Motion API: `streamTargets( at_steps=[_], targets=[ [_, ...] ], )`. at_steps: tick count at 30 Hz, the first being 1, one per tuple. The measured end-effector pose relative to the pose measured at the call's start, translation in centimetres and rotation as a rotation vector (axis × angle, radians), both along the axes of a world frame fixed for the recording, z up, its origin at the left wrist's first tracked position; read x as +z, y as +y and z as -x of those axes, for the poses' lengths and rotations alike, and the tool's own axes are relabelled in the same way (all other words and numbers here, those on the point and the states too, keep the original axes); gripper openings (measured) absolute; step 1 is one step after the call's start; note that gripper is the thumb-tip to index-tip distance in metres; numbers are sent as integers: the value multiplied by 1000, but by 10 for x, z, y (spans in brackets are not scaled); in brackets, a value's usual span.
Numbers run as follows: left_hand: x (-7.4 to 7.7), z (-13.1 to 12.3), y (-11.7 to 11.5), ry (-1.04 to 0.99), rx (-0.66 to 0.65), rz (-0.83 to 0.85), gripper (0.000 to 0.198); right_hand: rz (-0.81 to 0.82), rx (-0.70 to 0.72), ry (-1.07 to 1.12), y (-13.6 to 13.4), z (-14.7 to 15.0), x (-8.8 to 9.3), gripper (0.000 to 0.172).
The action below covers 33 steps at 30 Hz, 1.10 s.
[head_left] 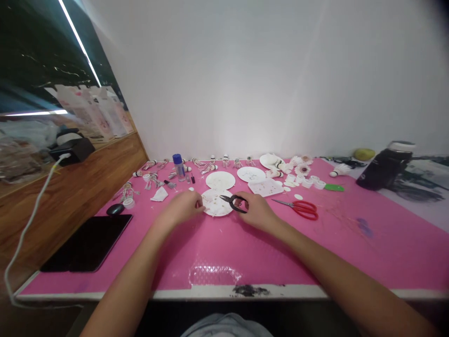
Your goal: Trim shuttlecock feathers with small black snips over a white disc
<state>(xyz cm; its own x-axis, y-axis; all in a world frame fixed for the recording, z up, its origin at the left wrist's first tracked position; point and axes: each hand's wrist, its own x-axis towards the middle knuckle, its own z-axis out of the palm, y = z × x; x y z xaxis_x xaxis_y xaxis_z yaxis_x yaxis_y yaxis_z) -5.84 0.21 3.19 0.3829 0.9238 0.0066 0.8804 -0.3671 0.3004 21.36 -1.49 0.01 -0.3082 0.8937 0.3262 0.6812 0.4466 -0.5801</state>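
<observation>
Your forearms (129, 276) reach in over the white front edge of the table (210, 294), with open pink mat (217, 248) around them. Your left fingertips (200, 202) sit at the rim of a white paper plate (217, 210); you can't tell if they pinch anything. Your right fingers (246, 200) curl against the loop of black-handled snips (232, 202), lying over that plate, grip unclear. Red scissors (300, 209) lie to the right, with room between.
</observation>
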Motion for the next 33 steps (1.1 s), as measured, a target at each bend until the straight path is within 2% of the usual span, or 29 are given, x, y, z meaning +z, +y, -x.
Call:
streamTargets(
  at_steps=[7,10,14,15,19,22,27,33],
  targets=[
    [2,-4,-3,33,10,-22,21,-16,-45,-59,-1,3,3,46],
    [1,-4,-3,40,0,-22,21,-35,-64,-232,-2,2,6,50],
    [0,-5,-3,45,-24,-37,19,-114,-73,-578,-1,4,15,56],
    [0,-5,-3,46,-23,-39,18,-146,-60,-654,0,7,19,54],
    [-2,-6,-4,56,-21,-39,19,-226,-4,-926,12,19,30,29],
    [-3,-7,-3,61,-27,-44,20,-252,115,-1040,24,27,38,25],
    [-7,-7,-1,87,-22,-72,19,-250,178,-1079,33,40,47,24],
    [-6,-5,1,124,10,-106,18,-212,222,-1127,33,58,47,25]
  ],
)
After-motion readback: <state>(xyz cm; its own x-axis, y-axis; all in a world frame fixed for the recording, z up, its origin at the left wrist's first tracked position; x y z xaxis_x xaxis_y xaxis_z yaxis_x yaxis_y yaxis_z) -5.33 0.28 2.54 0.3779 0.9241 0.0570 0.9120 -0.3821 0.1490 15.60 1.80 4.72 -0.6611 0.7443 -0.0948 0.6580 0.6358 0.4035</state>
